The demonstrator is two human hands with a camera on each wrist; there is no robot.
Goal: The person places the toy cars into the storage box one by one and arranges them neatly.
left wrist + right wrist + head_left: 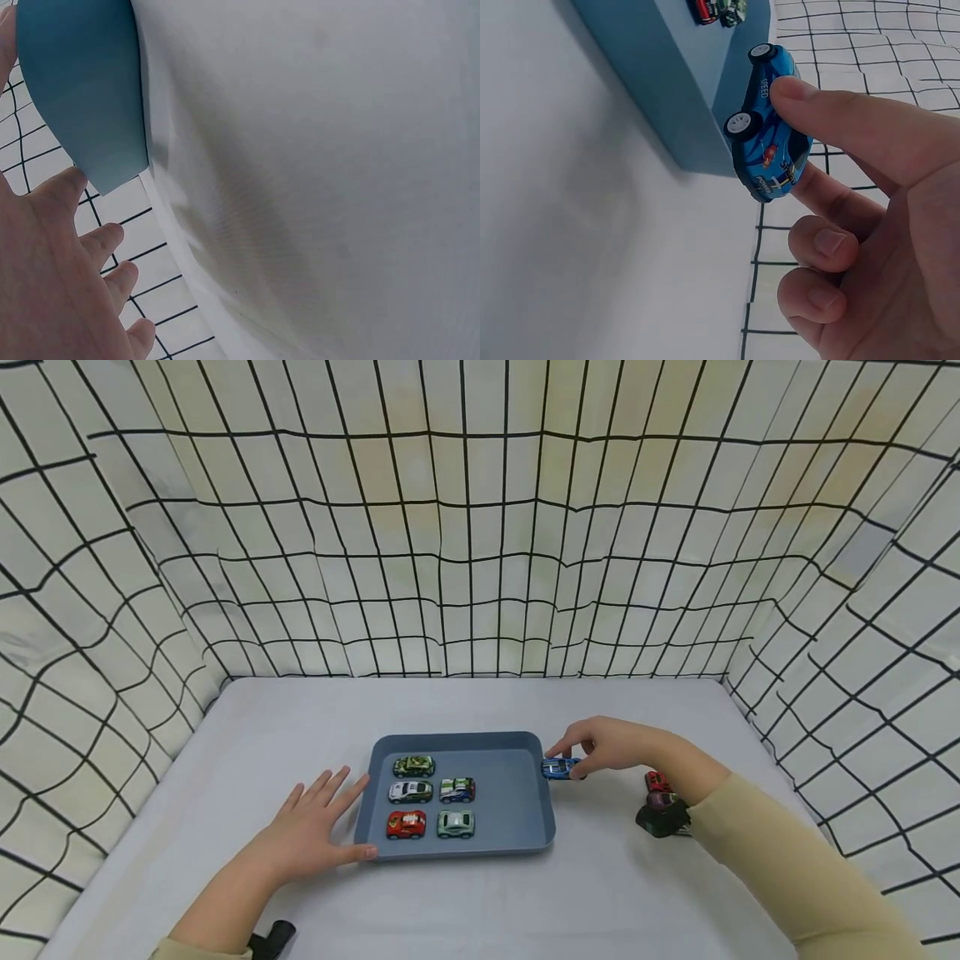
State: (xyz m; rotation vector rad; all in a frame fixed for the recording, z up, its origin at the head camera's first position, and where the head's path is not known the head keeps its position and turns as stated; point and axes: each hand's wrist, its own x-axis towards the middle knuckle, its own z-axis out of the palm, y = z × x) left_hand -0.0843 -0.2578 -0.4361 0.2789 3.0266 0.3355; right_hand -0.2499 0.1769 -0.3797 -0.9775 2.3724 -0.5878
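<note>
Between thumb and forefinger, my right hand (611, 745) pinches a blue toy car (769, 127) at the right rim of a blue-grey tray (513, 793). In the right wrist view the car has white wheels and lettering on its side. My left hand (315, 827) lies spread at the tray's left edge, its thumb and forefinger touching the rim. Inside the tray's left and middle stand a green patterned car (414, 766), a white and dark car (410, 792), a multicoloured car (457, 790), a red car (406, 824) and a pale green car (456, 824).
Right of the tray, partly behind my right forearm, lies a small group of toy cars, including a red car (656, 781), beside a black wrist-worn piece (663, 818). A black-lined grid sheet (487, 527) encloses the white table (480, 910) at the back and sides.
</note>
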